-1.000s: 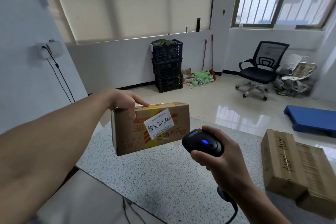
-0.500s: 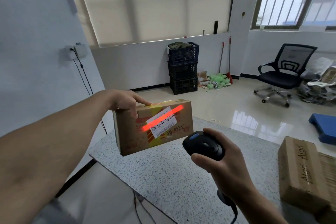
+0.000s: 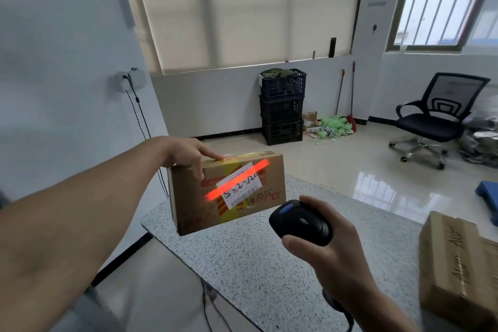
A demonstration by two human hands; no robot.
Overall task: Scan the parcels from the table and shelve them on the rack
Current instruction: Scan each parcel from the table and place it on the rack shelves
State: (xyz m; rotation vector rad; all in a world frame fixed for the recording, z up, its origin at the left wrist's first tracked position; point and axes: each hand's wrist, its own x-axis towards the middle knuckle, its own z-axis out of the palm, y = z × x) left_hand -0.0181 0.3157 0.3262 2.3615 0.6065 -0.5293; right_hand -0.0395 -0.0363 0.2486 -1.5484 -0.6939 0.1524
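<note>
Glowing red scan line [image 3: 237, 183] crossing brown parcel's [image 3: 229, 194] white label [image 3: 239, 188].

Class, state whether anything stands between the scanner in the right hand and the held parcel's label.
Nothing visible does. The scanner in the right hand faces the parcel across open air; its red beam falls across the label. The left hand grips the parcel's top edge, thumb left of the label, not covering it.
</note>
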